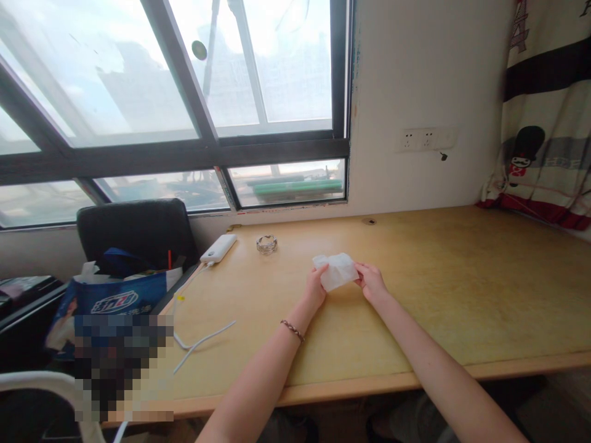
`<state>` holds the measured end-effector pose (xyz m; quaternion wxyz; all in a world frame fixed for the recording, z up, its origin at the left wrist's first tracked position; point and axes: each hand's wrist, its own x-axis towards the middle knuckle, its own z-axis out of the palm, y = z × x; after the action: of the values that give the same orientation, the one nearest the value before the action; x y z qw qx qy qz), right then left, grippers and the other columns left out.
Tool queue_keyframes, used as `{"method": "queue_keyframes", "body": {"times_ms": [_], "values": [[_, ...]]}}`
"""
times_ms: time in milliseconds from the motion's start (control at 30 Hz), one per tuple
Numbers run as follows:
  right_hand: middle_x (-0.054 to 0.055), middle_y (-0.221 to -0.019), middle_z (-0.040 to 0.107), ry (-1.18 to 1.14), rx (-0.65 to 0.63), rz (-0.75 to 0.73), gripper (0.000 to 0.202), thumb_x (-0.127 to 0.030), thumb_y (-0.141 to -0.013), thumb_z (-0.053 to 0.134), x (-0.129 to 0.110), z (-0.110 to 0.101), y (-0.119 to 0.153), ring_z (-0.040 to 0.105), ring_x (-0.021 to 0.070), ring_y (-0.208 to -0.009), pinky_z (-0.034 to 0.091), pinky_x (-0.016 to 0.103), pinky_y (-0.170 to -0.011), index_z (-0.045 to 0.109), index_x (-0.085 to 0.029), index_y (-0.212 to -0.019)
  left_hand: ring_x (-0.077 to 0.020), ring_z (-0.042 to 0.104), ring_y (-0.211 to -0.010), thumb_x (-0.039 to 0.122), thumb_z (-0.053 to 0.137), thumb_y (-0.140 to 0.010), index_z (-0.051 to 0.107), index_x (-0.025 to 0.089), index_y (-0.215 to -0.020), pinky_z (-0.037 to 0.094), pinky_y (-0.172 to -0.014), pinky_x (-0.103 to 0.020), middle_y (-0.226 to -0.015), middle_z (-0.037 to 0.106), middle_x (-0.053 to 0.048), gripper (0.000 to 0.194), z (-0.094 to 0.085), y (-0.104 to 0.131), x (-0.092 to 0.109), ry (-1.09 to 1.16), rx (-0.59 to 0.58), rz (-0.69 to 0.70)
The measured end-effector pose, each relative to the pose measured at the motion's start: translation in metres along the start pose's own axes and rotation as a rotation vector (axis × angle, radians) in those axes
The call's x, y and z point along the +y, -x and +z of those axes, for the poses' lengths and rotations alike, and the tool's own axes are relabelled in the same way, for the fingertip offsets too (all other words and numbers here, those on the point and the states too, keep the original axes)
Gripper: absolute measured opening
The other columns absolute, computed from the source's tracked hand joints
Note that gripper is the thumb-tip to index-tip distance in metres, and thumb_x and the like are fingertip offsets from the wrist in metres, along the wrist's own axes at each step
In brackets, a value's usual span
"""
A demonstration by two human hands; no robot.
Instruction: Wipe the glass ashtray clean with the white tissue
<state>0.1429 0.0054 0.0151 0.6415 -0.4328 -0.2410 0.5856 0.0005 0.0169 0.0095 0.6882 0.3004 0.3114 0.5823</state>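
L hand pinches L side of white tissue, thumb on top; R hand grips its R edge. Tissue is spread btwn both hands over wooden desk; can't tell if it touches the desktop. Braided bracelet on L wrist. Silver-col. metal bangle sits farther back, to L, nr white power bank w/ white cable at its near end.

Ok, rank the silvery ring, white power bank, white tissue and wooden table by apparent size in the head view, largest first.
1. Wooden table
2. White tissue
3. White power bank
4. Silvery ring
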Motion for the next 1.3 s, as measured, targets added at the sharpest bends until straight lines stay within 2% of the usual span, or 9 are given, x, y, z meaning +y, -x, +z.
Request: {"method": "queue_keyframes", "body": {"times_ms": [167, 333, 533, 667, 767, 867, 1067, 1200, 1300], "values": [[0.001, -0.062, 0.063, 0.093, 0.029, -0.04, 0.025, -0.022, -0.047, 0.072, 0.001, -0.001, 0.001, 0.056, 0.012, -0.054, 0.044, 0.022, -0.047, 0.058, -0.015, -0.066, -0.0199, 0.061, -0.069, 0.025, 0.067, -0.056, 0.061, 0.01, -0.086, 0.047, -0.064, -0.03, -0.084, 0.066, -0.01, 0.034, -0.004, -0.003, -0.003, -0.094, 0.02, 0.02], [0.003, -0.067, 0.064, 0.154, 0.029, -0.067, 0.032, -0.025, -0.044, 0.073, 0.0, 0.001, 0.003, 0.057, 0.0129, -0.058, 0.044, 0.022, -0.051, 0.059, -0.014, -0.07, -0.0207, 0.061, -0.069, 0.022, 0.068, -0.05, 0.061, 0.009, -0.085, 0.047, -0.064, -0.031, -0.082, 0.066, -0.011, 0.038, -0.005, -0.003, -0.004, -0.127, 0.008, 0.045], [0.004, -0.078, 0.065, 0.233, -0.103, -0.087, 0.037, -0.03, -0.049, 0.07, 0.0, 0.003, 0.007, 0.058, 0.014, -0.062, 0.044, 0.023, -0.053, 0.061, -0.014, -0.081, -0.0188, 0.06, -0.064, 0.018, 0.064, -0.05, 0.061, 0.009, -0.085, 0.045, -0.058, -0.028, -0.079, 0.066, -0.009, 0.036, -0.002, 0.001, -0.003, -0.2, -0.04, 0.045], [0.004, -0.078, 0.066, 0.348, -0.129, -0.209, 0.034, -0.032, -0.054, 0.064, 0.001, 0.003, 0.007, 0.059, 0.0161, -0.064, 0.043, 0.023, -0.056, 0.061, -0.014, -0.083, -0.0185, 0.059, -0.061, 0.016, 0.062, -0.051, 0.061, 0.009, -0.086, 0.045, -0.056, -0.028, -0.077, 0.066, -0.009, 0.036, 0.0, 0.004, -0.004, -0.244, -0.102, 0.011], [0.005, -0.077, 0.066, 0.549, -0.075, -0.3, 0.029, -0.03, -0.056, 0.061, 0.001, 0.004, 0.006, 0.058, 0.018, -0.068, 0.042, 0.023, -0.056, 0.06, -0.015, -0.08, -0.019, 0.06, -0.064, 0.015, 0.061, -0.052, 0.062, 0.01, -0.085, 0.045, -0.061, -0.028, -0.078, 0.066, -0.009, 0.034, 0.0, 0.004, -0.005, -0.248, -0.119, -0.004], [0.003, -0.076, 0.065, 0.804, 0.036, -0.356, 0.033, -0.03, -0.05, 0.067, -0.001, 0.005, 0.007, 0.058, 0.0189, -0.07, 0.041, 0.024, -0.058, 0.059, -0.018, -0.079, -0.0206, 0.061, -0.07, 0.015, 0.062, -0.053, 0.063, 0.01, -0.086, 0.045, -0.065, -0.029, -0.08, 0.066, -0.009, 0.033, 0.0, 0.006, -0.005, -0.251, -0.151, -0.057], [0.002, -0.07, 0.062, 1.041, 0.178, -0.446, 0.044, -0.046, -0.046, 0.071, -0.004, 0.006, 0.014, 0.057, 0.0179, -0.065, 0.038, 0.024, -0.055, 0.055, -0.023, -0.08, -0.0244, 0.06, -0.082, 0.037, 0.059, -0.068, 0.06, 0.012, -0.097, 0.046, -0.07, -0.032, -0.094, 0.064, -0.012, 0.039, 0.008, 0.015, -0.003, -0.163, -0.214, -0.113], [0.004, -0.074, 0.064, 1.031, 0.167, -0.492, 0.039, -0.043, -0.05, 0.069, -0.001, 0.002, 0.008, 0.058, 0.019, -0.067, 0.04, 0.025, -0.058, 0.057, -0.021, -0.08, -0.0233, 0.059, -0.084, 0.031, 0.068, -0.061, 0.06, 0.011, -0.098, 0.046, -0.073, -0.031, -0.096, 0.063, -0.012, 0.042, 0.009, 0.017, -0.005, -0.302, -0.258, -0.035], [0.005, -0.076, 0.065, 0.881, 0.088, -0.442, 0.035, -0.04, -0.052, 0.069, 0.003, -0.001, 0.001, 0.059, 0.0201, -0.07, 0.042, 0.026, -0.058, 0.061, -0.018, -0.078, -0.0216, 0.06, -0.081, 0.03, 0.069, -0.06, 0.06, 0.011, -0.096, 0.046, -0.072, -0.031, -0.094, 0.064, -0.011, 0.041, 0.006, 0.013, -0.006, -0.337, -0.214, 0.009]]}}
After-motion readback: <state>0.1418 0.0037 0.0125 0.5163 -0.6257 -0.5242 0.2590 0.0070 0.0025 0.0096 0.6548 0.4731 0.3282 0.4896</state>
